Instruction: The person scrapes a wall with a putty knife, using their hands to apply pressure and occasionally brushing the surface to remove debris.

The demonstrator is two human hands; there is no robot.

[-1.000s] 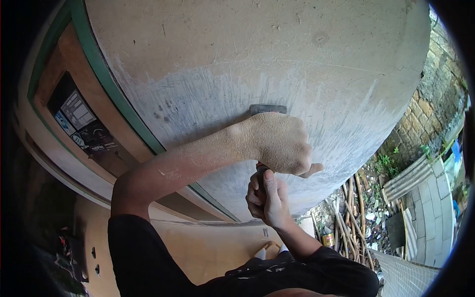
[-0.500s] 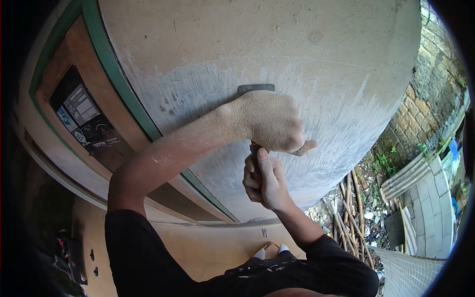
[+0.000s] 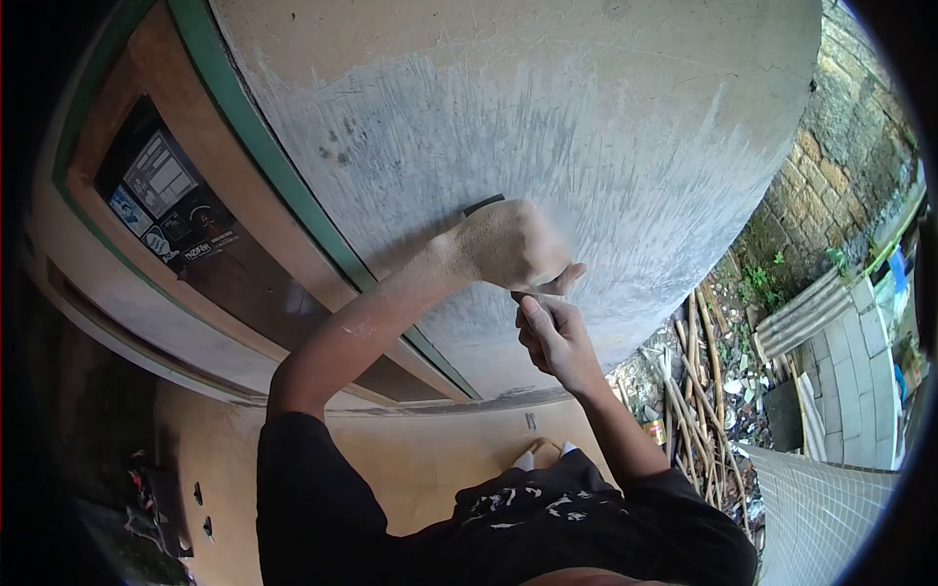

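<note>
A scraper with a wide flat metal blade (image 3: 484, 205) is against the wall (image 3: 606, 195), whose paint is scratched to a patchy white and blue-grey. My left hand (image 3: 513, 244), coated in pale dust, is closed over the upper part of the scraper and hides most of it. Just below, my right hand (image 3: 557, 337) wraps round the dark handle, thumb lying along it. Only one edge of the blade shows past my left hand. The left fingers on the tool are mostly out of sight.
At left stands a green-edged wooden frame (image 3: 283, 176) with a dark stickered pane (image 3: 161, 200). Bamboo poles (image 3: 689, 391) and rubble lie at lower right, near grey blocks (image 3: 860, 381) and a stone wall (image 3: 840, 176). My feet (image 3: 542, 451) are on a tan floor (image 3: 391, 469).
Both hands and the scraper have moved down the wall, and the blade now appears more tilted. The camera view has shifted slightly, with more of the scraped surface showing above my hands.
</note>
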